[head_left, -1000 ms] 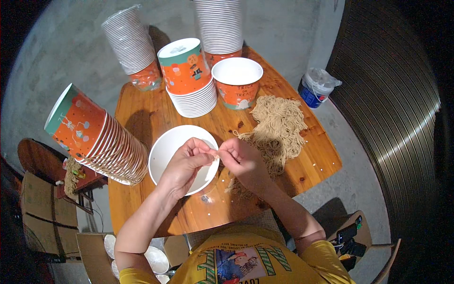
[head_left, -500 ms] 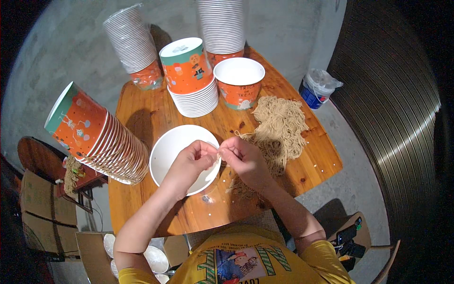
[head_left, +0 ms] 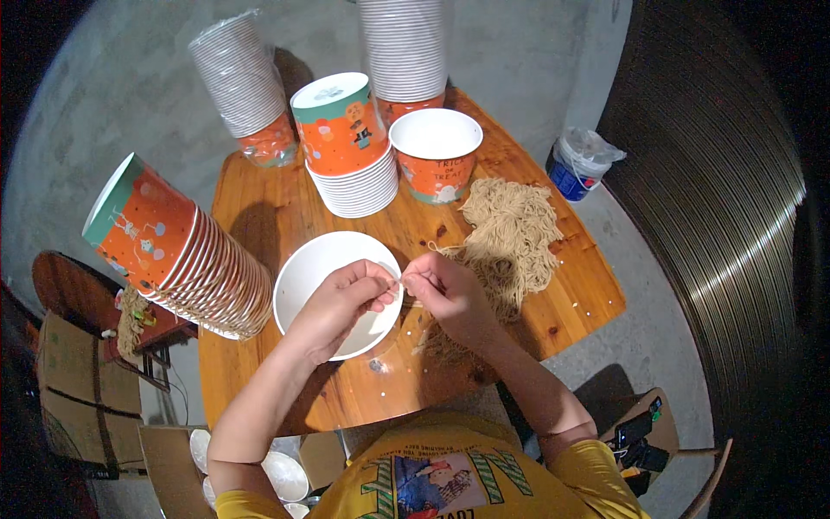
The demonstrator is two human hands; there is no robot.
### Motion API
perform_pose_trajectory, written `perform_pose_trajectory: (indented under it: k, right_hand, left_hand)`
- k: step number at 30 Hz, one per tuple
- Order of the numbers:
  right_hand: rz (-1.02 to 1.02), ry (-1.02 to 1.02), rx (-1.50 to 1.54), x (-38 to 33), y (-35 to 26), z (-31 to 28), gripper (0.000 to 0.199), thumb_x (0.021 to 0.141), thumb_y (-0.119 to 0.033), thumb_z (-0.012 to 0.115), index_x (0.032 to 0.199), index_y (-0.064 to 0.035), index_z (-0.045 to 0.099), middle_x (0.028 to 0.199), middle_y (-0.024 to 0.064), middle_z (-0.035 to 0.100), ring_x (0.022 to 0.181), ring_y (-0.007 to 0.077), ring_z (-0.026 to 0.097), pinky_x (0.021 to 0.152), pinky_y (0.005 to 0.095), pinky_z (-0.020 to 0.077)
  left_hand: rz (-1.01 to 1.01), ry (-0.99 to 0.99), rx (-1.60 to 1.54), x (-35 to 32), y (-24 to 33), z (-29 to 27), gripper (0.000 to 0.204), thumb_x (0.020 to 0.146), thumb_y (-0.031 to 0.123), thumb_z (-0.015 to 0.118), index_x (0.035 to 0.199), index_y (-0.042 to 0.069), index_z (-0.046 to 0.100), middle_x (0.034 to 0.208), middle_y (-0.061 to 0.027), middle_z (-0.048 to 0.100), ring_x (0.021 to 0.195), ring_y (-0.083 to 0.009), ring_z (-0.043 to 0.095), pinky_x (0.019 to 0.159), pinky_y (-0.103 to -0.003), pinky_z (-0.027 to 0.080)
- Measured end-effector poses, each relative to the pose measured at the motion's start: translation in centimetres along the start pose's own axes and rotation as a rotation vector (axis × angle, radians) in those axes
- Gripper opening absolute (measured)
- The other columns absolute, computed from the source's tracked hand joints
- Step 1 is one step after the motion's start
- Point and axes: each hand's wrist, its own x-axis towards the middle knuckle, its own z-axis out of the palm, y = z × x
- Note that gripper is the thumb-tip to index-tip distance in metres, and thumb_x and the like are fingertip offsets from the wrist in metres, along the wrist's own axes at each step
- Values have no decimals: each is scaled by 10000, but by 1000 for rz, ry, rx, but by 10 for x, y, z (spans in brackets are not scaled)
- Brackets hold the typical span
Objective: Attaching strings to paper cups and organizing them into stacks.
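Head view shows us leaning over a wooden table [head_left: 259, 208], our two hands meeting just above its near half. Our left hand [head_left: 339, 304] hovers over a white bowl [head_left: 304, 272] and covers the bowl's lower right part; its thumb and forefinger are pinched together on a thin pale strand [head_left: 403, 282]. Our right hand [head_left: 450, 292] sits at three o'clock from the left one, almost touching it, its fingertips also pinched on that same strand, so the strand runs between the two hands just past the bowl's right rim. What the strand is made of we cannot tell for sure, though it matches the pile beside it.

At two o'clock from our right hand lies a loose pile of pale noodles [head_left: 510, 233], spread on the bare wood and reaching under our right wrist. At twelve o'clock from the bowl stands a short stack of orange and green paper cups [head_left: 346, 143], upright, and just beside it at its three o'clock a single open cup [head_left: 435, 156]. Behind them rise two taller sleeves of cups [head_left: 242, 86], one at the table's far left corner and one at the far middle. At nine o'clock from the bowl a long stack of cups [head_left: 173, 251] lies tilted on its side. Off the table at two o'clock, a blue container in a plastic bag [head_left: 577, 164] sits on the floor.
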Motion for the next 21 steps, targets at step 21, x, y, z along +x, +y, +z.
perform_pose_trajectory:
  k: [21]
  right_hand:
    - [430, -210, 392, 26, -15, -26, 181, 880, -188, 560, 982, -41, 586, 827, 23, 647, 572, 15, 508, 413, 149, 320]
  left_hand:
    - [86, -8, 265, 2, -6, 8, 162, 898, 198, 596, 897, 36, 589, 751, 35, 524, 672, -45, 441, 618, -196, 366]
